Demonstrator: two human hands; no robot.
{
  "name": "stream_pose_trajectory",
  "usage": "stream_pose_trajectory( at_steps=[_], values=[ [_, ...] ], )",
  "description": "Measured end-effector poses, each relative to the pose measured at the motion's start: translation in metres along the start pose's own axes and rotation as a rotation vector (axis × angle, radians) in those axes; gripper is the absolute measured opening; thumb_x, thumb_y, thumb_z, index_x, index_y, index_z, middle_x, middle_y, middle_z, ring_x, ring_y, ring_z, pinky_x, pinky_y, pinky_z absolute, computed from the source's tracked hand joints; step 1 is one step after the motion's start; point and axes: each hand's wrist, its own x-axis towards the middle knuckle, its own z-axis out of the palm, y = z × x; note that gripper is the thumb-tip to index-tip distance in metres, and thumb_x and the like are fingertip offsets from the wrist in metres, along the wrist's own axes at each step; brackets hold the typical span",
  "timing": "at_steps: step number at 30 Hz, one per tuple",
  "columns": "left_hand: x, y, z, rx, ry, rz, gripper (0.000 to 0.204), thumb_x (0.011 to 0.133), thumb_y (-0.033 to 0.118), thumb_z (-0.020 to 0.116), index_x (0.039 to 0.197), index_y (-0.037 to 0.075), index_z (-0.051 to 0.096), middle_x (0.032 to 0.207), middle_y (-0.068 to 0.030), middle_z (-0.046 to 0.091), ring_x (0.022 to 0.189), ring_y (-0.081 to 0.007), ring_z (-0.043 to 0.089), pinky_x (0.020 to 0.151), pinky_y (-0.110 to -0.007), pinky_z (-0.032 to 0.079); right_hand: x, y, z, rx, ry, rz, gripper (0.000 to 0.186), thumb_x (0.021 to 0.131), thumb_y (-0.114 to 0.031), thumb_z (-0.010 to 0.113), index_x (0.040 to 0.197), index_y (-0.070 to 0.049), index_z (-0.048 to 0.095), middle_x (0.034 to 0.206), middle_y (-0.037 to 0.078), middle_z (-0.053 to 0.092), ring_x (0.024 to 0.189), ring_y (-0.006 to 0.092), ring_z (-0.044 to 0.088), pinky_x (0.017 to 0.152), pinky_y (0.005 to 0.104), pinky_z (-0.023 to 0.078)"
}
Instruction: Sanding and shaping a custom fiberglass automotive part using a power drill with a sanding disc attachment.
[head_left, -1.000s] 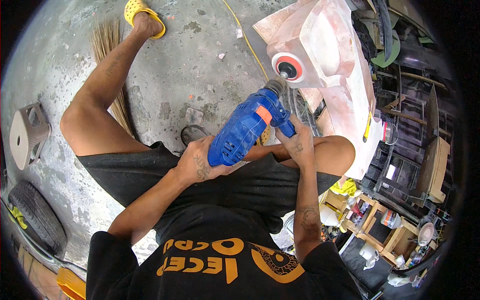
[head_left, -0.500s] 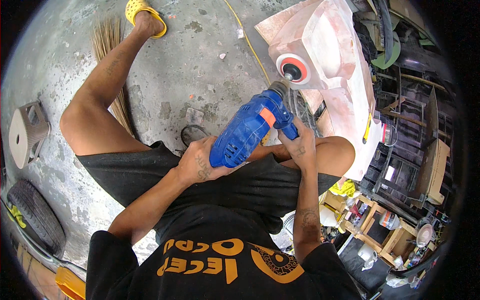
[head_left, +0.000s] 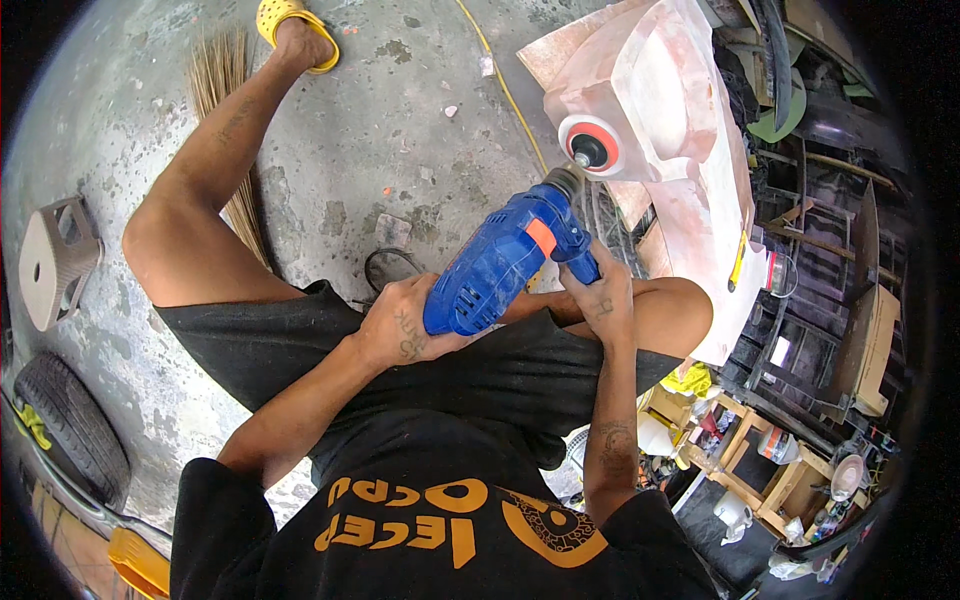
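Drill (head_left: 490,262), left hand (head_left: 400,325) and right hand (head_left: 604,292) gripping, disc (head_left: 600,145) now lower on workpiece (head_left: 682,135)

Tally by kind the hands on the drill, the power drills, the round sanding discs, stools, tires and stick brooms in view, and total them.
Hands: 2 (left hand, right hand)
Power drill: 1
Sanding disc: 1
Stool: 1
Tire: 1
Stick broom: 1
Total: 7
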Motion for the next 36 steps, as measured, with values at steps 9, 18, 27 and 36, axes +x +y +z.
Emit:
stream_pose_trajectory(
  at_steps=[9, 18, 27, 36],
  values=[
    [0.002, -0.008, -0.006, -0.078, 0.058, -0.023, 0.054, 0.076, 0.034, 0.09, 0.106, -0.005, 0.068, 0.089, -0.0213, 0.072, 0.078, -0.0348, 0.075, 0.074, -0.042, 0.059, 0.023, -0.011, 0.003, -0.028, -0.059, -0.037, 0.029, 0.083, -0.02, 0.077, 0.104, -0.003, 0.066, 0.077, 0.024, 0.066, 0.074, 0.0446, 0.068, 0.066, 0.0456, 0.051],
    [0.008, -0.002, -0.013, -0.108, 0.099, -0.045, 0.046, 0.078, 0.031, 0.088, 0.1, -0.005, 0.069, 0.085, -0.0201, 0.072, 0.074, -0.0342, 0.074, 0.07, -0.041, 0.059, 0.035, -0.011, 0.005, -0.027, -0.055, -0.105, 0.027, 0.084, -0.021, 0.077, 0.102, -0.004, 0.066, 0.077, 0.023, 0.065, 0.075, 0.0443, 0.067, 0.067, 0.0459, 0.052],
    [0.003, -0.008, -0.01, -0.053, 0.064, 0.043, 0.049, 0.075, 0.029, 0.09, 0.106, -0.004, 0.069, 0.09, -0.0202, 0.071, 0.079, -0.0358, 0.074, 0.073, -0.042, 0.059, 0.017, -0.018, -0.002, 0.01, -0.023, -0.039, 0.025, 0.084, -0.02, 0.077, 0.101, -0.005, 0.067, 0.073, 0.023, 0.064, 0.07, 0.0429, 0.067, 0.064, 0.0447, 0.051],
    [0.009, -0.007, -0.011, -0.064, 0.093, -0.034, 0.045, 0.077, 0.029, 0.089, 0.101, -0.003, 0.07, 0.088, -0.0194, 0.072, 0.078, -0.0341, 0.074, 0.072, -0.041, 0.059, 0.038, -0.026, -0.003, -0.046, -0.073, -0.081, 0.024, 0.085, -0.022, 0.076, 0.1, -0.004, 0.066, 0.073, 0.022, 0.063, 0.069, 0.0429, 0.065, 0.065, 0.0442, 0.05]
  ],
)
